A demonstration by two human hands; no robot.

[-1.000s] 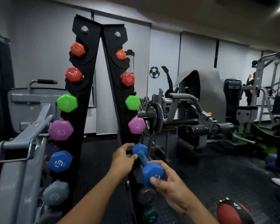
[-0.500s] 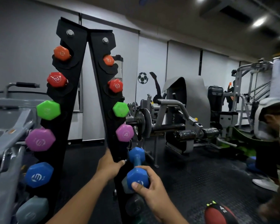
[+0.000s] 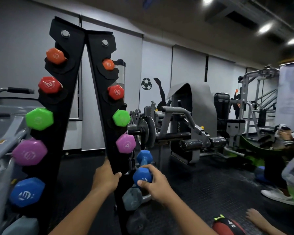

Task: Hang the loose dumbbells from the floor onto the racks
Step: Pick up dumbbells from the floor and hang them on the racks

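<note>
Right hand [image 3: 157, 184] low and centre in the frame, grip curled round the near head of the blue dumbbell [image 3: 143, 168], thumb across its face, fingers over the top. The dumbbell sits tilted, far head up and away, pressed in against the right upright [image 3: 107, 119] of the black A-frame rack, just under the purple dumbbell marked 4 [image 3: 126, 143]. Left hand [image 3: 105, 179] right beside it, grip wrapped on the edge of that same upright, fingertips showing round the front. Up that upright: green [image 3: 121, 117], red [image 3: 116, 92], orange [image 3: 108, 64]. Below the blue one, a grey dumbbell [image 3: 132, 198] and a darker one at the bottom edge, blurred. The left upright [image 3: 61, 106] carries its own column toward the left of the frame: orange [image 3: 56, 55], red [image 3: 49, 84], green [image 3: 39, 118], purple [image 3: 30, 152], blue [image 3: 26, 192]. Bottom right, a red and black medicine ball [image 3: 227, 226] marked 4 on the dark rubber floor [image 3: 202, 187], another person's hand just beside it. Grey weight machines [image 3: 185, 126] fill the middle distance, a football decal [image 3: 146, 84] on the wall behind.
</note>
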